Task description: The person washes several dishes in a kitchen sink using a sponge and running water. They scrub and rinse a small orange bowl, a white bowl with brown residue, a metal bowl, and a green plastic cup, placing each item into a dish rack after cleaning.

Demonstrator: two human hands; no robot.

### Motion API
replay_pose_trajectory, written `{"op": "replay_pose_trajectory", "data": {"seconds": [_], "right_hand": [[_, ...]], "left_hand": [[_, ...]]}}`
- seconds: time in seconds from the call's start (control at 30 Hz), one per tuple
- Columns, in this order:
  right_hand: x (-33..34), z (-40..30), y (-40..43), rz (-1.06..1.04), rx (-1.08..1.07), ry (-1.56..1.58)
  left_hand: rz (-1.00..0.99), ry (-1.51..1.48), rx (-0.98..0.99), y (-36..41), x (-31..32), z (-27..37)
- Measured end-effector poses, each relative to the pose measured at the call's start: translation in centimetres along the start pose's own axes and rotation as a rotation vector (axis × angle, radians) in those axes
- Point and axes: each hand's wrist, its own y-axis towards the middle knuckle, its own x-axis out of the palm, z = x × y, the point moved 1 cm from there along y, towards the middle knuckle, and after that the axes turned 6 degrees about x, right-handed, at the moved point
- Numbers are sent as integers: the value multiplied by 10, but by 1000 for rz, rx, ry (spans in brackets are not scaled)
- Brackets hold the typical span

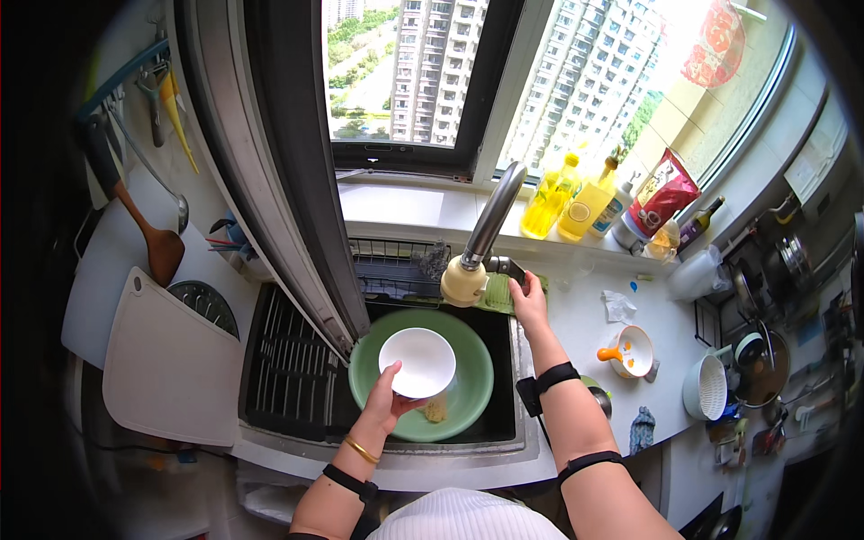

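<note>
My left hand (pixel 388 398) grips the lower rim of a white bowl (pixel 418 361), holding it tilted above a large green basin (pixel 472 398) in the dark sink. A tan sponge or scrubber (pixel 435 409) lies in the basin, below the bowl. At the faucet (pixel 496 216), my right hand (pixel 530 297) has its fingers on the dark lever handle (pixel 511 267). The faucet's cream-coloured spray head (pixel 463 282) points down over the back of the basin. Whether water is running cannot be told.
A black drying rack (pixel 290 364) and a cutting board (pixel 172 364) are at the left. An orange-handled bowl (pixel 633 351), crumpled tissue (pixel 619 307) and a pale blue basket (pixel 705 388) stand on the right counter. Bottles (pixel 548 199) line the windowsill behind the faucet. An open window frame (pixel 290 135) juts in beside the sink.
</note>
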Motion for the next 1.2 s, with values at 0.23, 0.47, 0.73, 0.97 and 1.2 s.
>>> {"op": "replay_pose_trajectory", "data": {"seconds": [0.23, 0.47, 0.73, 0.97, 1.2], "right_hand": [[-1, -2, 35, -107, 73, -208], [-5, -8, 30, -216, 24, -138], [-18, -20, 29, -364, -16, -53], [-18, -35, 22, -261, -249, -172], [-27, -45, 23, -290, -58, -218]], "left_hand": [[-54, 7, 191, 4, 45, 19], [-43, 53, 238, 6, 70, 21], [32, 29, 243, 9, 77, 14], [50, -9, 196, 14, 77, 6], [68, -72, 220, 14, 88, 7]]}}
